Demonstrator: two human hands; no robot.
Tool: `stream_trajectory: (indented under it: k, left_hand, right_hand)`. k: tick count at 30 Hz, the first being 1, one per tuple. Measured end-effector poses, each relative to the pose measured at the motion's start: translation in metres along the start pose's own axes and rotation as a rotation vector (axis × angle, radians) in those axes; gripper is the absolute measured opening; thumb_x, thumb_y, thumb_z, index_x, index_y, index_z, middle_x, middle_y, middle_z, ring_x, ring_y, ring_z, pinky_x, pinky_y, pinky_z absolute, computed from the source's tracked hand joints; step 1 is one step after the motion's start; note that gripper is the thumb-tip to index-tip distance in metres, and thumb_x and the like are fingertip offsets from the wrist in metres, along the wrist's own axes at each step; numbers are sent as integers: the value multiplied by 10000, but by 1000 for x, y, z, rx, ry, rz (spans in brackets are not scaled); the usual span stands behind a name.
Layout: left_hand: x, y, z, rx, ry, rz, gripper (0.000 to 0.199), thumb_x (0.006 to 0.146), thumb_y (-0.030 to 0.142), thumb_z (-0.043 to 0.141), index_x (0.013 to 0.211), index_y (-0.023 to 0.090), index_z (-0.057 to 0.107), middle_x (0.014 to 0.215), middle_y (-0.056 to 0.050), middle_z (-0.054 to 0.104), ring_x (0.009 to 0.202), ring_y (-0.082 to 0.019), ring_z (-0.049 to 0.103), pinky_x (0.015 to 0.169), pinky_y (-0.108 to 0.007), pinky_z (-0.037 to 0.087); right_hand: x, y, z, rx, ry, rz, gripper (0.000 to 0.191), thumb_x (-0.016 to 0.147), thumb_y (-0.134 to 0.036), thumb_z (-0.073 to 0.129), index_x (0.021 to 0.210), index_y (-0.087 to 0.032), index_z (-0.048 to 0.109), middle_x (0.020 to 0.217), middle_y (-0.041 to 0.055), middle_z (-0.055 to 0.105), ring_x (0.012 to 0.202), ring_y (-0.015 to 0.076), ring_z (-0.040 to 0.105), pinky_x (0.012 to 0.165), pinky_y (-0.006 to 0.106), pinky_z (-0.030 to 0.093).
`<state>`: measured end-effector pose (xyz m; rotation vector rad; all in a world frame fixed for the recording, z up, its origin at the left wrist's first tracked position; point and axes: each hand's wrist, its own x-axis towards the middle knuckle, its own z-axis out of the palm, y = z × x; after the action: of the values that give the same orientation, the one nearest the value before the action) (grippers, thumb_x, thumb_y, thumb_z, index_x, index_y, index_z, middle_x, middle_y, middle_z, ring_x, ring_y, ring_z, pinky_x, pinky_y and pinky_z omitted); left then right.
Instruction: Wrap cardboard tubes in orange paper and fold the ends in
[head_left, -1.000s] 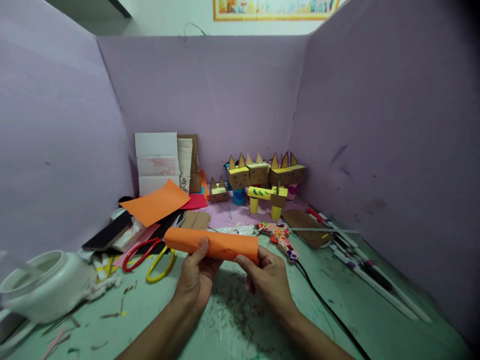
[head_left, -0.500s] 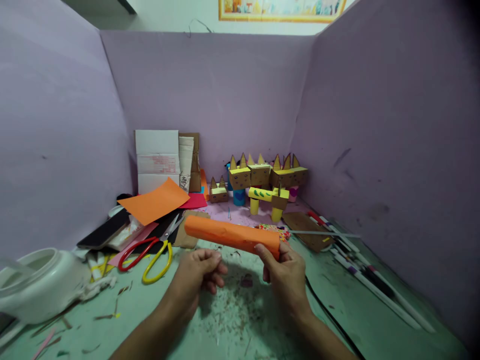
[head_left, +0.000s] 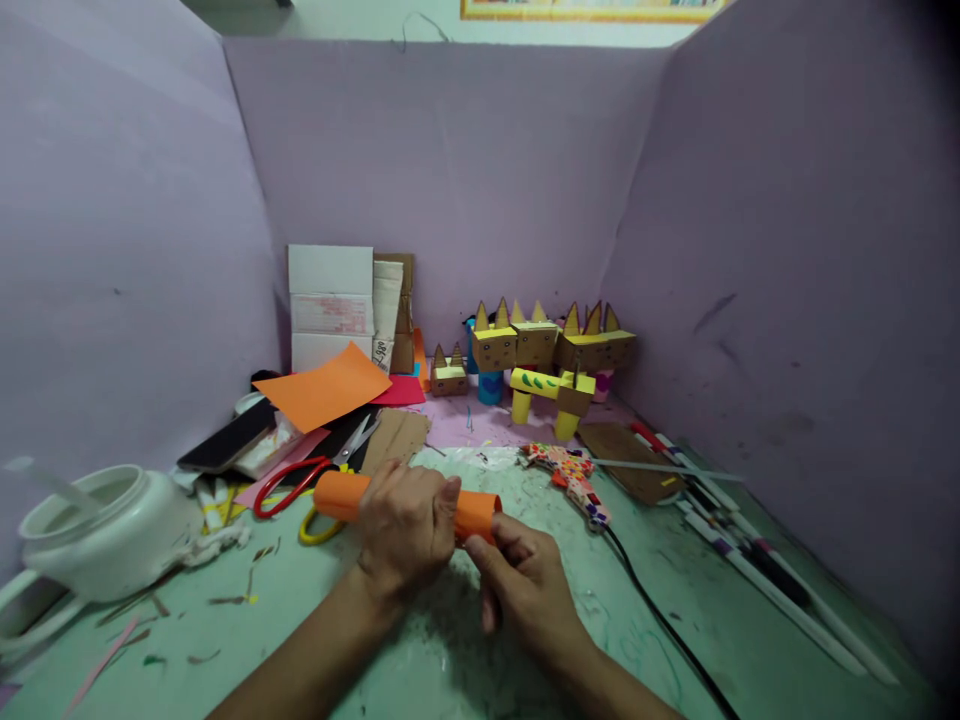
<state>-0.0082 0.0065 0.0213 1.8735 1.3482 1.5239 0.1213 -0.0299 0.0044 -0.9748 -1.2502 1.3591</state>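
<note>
An orange paper tube (head_left: pixel 337 493) lies crosswise between my hands, a little above the green tabletop. My left hand (head_left: pixel 409 525) is wrapped round its middle, fingers curled over the top. At the tube's right end, my right hand (head_left: pixel 525 575) pinches the rim between thumb and fingers. Just behind the tube's left end are scissors (head_left: pixel 300 485) with one red and one yellow handle, partly covered by the tube. A flower-patterned glue gun (head_left: pixel 574 475) with a black cord lies behind my right hand.
Cardboard animal figures (head_left: pixel 536 345) stand at the back. Orange paper (head_left: pixel 326 388) tops a pile on the left, near a white teapot (head_left: pixel 112 530). Markers (head_left: pixel 765 580) and a brown cardboard piece (head_left: pixel 630 462) lie right. Purple panels (head_left: pixel 450 160) wall three sides.
My left hand has closed round the tube's middle. The tube has come lower and to the left, and my right hand has shifted left with its end. The view has tilted slightly.
</note>
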Motion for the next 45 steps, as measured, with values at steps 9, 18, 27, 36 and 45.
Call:
stream_trajectory:
  k: [9,18,27,36,45]
  left_hand:
    - [-1,7,6,-14,20,9,166,641,255,694,501,232,609,525,-29,479,636,-231,483,1050,-451,182]
    - [15,6,-20,-15,129,106,288,655,199,698,937,251,716,1041,-70,675,1118,-320,496,1116,-433,48]
    - [40,-29,-60,-1,215,-154,189,761,345,587,716,191,687,713,-38,647,792,-242,555,735,-282,383]
    - [31,-20,-49,56,218,-77,418,819,345,495,487,209,280,498,52,241,475,-98,253,471,-264,198]
    - [23,-14,-61,64,218,154,305,849,258,456,563,178,524,514,12,467,508,-125,438,502,-248,306]
  right_hand:
    - [1,0,-1,-70,29,34,413,692,-571,595,632,-165,556,353,-59,434,275,85,393,289,180,263]
    - [1,6,-21,-183,238,-78,530,730,-637,564,444,-199,475,263,-34,396,250,83,327,314,210,227]
    - [17,13,-43,-50,206,-21,542,725,-650,574,457,-192,465,243,-47,350,262,54,233,349,224,151]
    - [15,10,-36,-25,362,-94,536,696,-650,607,475,-194,433,250,-72,334,244,36,232,326,209,125]
    - [26,-11,-73,127,625,-253,493,644,-634,670,780,-162,703,805,71,701,625,138,593,571,240,475]
